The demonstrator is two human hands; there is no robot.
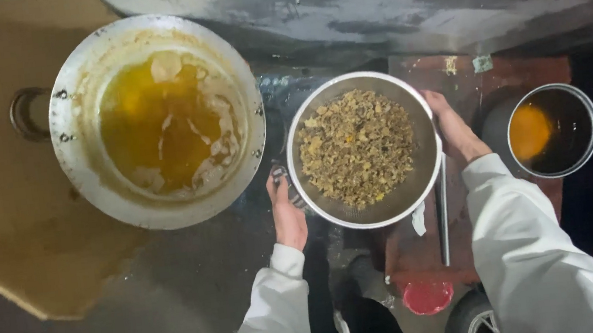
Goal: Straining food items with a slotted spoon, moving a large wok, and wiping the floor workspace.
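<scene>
White sleeves reach up mid-frame — left hand point(287, 212) and right hand point(456, 130) clamped on opposite rims of the metal strainer point(425, 181), steadying its brown crumbs point(358, 148) — oily wok point(89, 175) upper left.

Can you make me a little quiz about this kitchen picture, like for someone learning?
1. True or false: both hands hold the metal strainer bowl.
2. What sits in the big pan on the left? A) amber oil B) green peas C) white rice
3. Fill in: the small pot stands to the ___ of the strainer bowl.

Key:
1. True: the left hand and right hand grip its rim on opposite sides.
2. A
3. right
</scene>
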